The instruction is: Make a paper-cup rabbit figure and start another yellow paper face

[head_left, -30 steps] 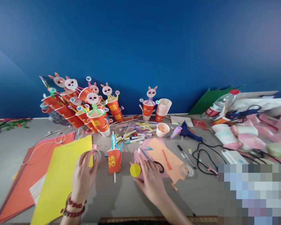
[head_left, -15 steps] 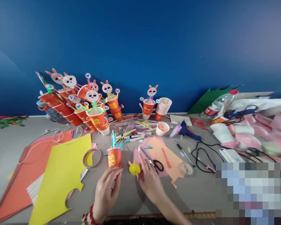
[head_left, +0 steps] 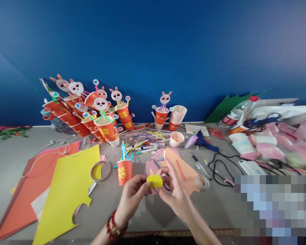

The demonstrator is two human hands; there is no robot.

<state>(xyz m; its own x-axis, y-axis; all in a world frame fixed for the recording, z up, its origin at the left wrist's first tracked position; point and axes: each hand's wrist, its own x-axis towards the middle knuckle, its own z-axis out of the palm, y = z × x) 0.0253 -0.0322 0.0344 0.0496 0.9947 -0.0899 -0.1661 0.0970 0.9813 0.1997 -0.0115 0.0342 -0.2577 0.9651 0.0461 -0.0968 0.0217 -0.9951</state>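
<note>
My left hand (head_left: 132, 195) and my right hand (head_left: 174, 192) meet above the grey table (head_left: 132, 211), both pinching a small yellow paper disc (head_left: 154, 181) with little ears, held just off the surface. The left fingers grip its left edge, the right fingers its right side. An orange paper cup (head_left: 124, 172) with blue and white straws stands just left of the disc. Pink and peach paper sheets (head_left: 183, 168) with scissors partly hidden by my right hand lie behind it.
A yellow sheet (head_left: 66, 190) with cut-outs and orange sheets (head_left: 28, 194) lie at the left, a tape ring (head_left: 100, 170) on them. Several bunny cups (head_left: 91, 112) line the blue wall. Markers (head_left: 145, 141), a glue gun (head_left: 204, 143), cables and pink bags (head_left: 267, 146) crowd the right.
My left hand left the tape ring and crossed right to the disc. Both hands lifted the yellow disc off the table.
</note>
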